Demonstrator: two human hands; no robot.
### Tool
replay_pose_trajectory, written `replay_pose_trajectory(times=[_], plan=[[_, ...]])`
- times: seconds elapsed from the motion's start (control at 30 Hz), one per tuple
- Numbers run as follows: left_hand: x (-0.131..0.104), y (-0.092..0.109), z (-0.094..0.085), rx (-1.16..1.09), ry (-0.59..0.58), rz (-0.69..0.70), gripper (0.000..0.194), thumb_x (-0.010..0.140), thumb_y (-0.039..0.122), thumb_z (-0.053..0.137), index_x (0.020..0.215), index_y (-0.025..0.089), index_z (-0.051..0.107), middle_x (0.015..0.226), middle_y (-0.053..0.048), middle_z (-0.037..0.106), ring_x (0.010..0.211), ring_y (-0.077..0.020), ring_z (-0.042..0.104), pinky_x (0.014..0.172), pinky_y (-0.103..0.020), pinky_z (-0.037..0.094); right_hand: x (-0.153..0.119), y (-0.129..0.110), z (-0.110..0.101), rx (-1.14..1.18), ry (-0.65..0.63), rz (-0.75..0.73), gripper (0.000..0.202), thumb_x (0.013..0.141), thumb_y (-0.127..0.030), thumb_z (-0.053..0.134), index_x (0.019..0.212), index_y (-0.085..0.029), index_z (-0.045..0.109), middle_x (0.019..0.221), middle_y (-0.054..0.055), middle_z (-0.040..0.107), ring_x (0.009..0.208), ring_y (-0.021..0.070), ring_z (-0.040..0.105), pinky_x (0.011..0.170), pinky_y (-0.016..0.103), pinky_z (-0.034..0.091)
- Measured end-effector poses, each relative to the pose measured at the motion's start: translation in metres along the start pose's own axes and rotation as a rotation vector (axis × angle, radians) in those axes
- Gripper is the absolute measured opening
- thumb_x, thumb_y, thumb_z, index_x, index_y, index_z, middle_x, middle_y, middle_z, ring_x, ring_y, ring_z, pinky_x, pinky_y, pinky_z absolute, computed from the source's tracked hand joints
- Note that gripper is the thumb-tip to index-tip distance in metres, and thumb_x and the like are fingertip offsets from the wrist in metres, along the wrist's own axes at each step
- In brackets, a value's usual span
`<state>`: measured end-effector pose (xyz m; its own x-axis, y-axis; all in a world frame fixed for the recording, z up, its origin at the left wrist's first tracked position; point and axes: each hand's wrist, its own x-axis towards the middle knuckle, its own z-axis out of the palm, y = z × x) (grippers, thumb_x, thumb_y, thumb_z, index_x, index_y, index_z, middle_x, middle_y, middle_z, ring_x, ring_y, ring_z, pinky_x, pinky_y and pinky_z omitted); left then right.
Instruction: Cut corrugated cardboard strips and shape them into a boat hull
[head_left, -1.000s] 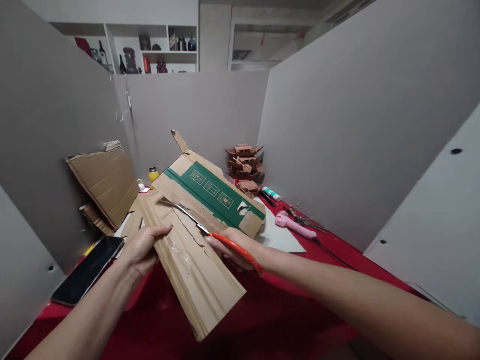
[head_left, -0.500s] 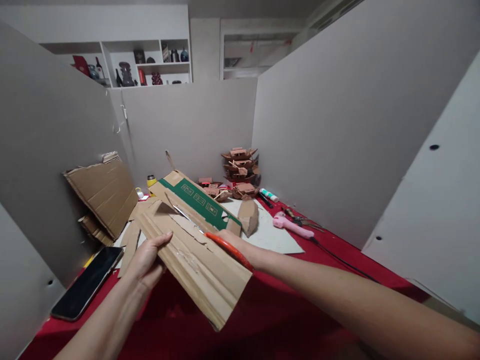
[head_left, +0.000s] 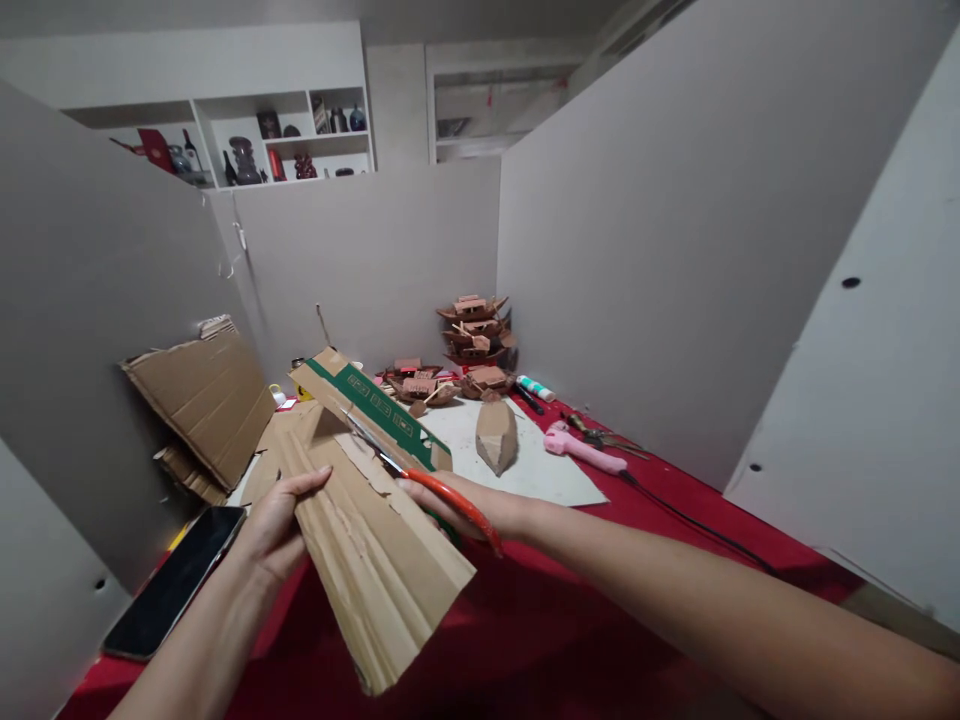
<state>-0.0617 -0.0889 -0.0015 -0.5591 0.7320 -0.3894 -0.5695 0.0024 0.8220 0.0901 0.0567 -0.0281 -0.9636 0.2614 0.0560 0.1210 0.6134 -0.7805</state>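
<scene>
A creased piece of brown cardboard point(head_left: 375, 550) is gripped at its left edge by my left hand point(head_left: 279, 522), thumb on top. My right hand point(head_left: 457, 505) is closed on red-handled scissors point(head_left: 450, 500), partly hidden behind the handle and cardboard. The scissor blades lie along a torn slit between this piece and a strip with a green printed band point(head_left: 375, 402). Beyond my right hand, a small boat-shaped cardboard piece point(head_left: 496, 438) rests on a white board point(head_left: 551, 475).
Stacked brown model boats point(head_left: 474, 330) stand at the back. A pink glue gun point(head_left: 585, 450) with a black cord, a white-green tube point(head_left: 536, 388) and pliers lie right. Leaning cardboard point(head_left: 202, 400) and a black phone point(head_left: 176, 580) are left. Grey panels surround the red-covered table.
The cardboard in my hands has shifted left and tilted more steeply. The green-banded strip has moved left and down, uncovering more of the boat-shaped piece. The view has shifted slightly.
</scene>
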Motion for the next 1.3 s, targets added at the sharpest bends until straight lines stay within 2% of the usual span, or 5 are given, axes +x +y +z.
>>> replay_pose_trajectory(times=[0.23, 0.43, 0.67, 0.97, 1.3], plan=[[-0.006, 0.015, -0.002, 0.071, -0.022, 0.018, 0.033, 0.074, 0.006, 0.056, 0.105, 0.004, 0.064, 0.076, -0.016, 0.074, 0.064, -0.0275, 0.071, 0.064, -0.036, 0.059, 0.000, 0.000, -0.007, -0.546, 0.188, 0.050, 0.068, 0.083, -0.071, 0.031, 0.109, -0.016, 0.059, 0.096, 0.016, 0.067, 0.083, 0.0301, 0.063, 0.071, 0.037, 0.046], [-0.008, 0.021, -0.001, 0.076, -0.001, 0.074, 0.034, 0.073, 0.004, 0.057, 0.106, 0.007, 0.064, 0.077, -0.014, 0.074, 0.062, -0.0264, 0.071, 0.064, -0.037, 0.059, 0.004, -0.001, -0.007, -0.686, 0.276, 0.074, 0.071, 0.083, -0.072, 0.027, 0.094, -0.015, 0.066, 0.087, 0.017, 0.068, 0.078, 0.0313, 0.064, 0.065, 0.036, 0.044], [0.002, 0.019, -0.004, 0.092, 0.046, 0.127, 0.020, 0.073, 0.002, 0.057, 0.092, 0.005, 0.065, 0.071, -0.014, 0.072, 0.062, -0.0259, 0.071, 0.068, -0.039, 0.059, 0.015, 0.010, -0.017, -0.434, 0.373, 0.097, 0.059, 0.078, -0.072, 0.039, 0.066, -0.018, 0.060, 0.063, 0.006, 0.059, 0.059, 0.0182, 0.055, 0.053, 0.026, 0.036], [0.052, 0.034, -0.059, 0.057, 0.303, 0.465, 0.013, 0.073, 0.004, 0.059, 0.082, 0.012, 0.064, 0.069, -0.003, 0.068, 0.062, -0.0157, 0.067, 0.073, -0.029, 0.057, -0.006, 0.020, -0.038, 0.152, 0.464, 0.070, 0.054, 0.080, -0.068, 0.042, 0.058, -0.019, 0.045, 0.036, -0.006, 0.037, 0.030, 0.0081, 0.037, 0.034, 0.021, 0.027], [0.074, 0.019, -0.078, 0.250, 0.418, 0.366, 0.023, 0.086, 0.025, 0.057, 0.105, 0.013, 0.059, 0.099, -0.007, 0.064, 0.081, -0.0165, 0.063, 0.070, -0.034, 0.054, -0.002, 0.046, -0.042, 0.316, 0.325, 0.114, 0.057, 0.081, -0.070, 0.041, 0.061, -0.017, 0.050, 0.033, -0.005, 0.040, 0.026, 0.0081, 0.038, 0.030, 0.019, 0.029]])
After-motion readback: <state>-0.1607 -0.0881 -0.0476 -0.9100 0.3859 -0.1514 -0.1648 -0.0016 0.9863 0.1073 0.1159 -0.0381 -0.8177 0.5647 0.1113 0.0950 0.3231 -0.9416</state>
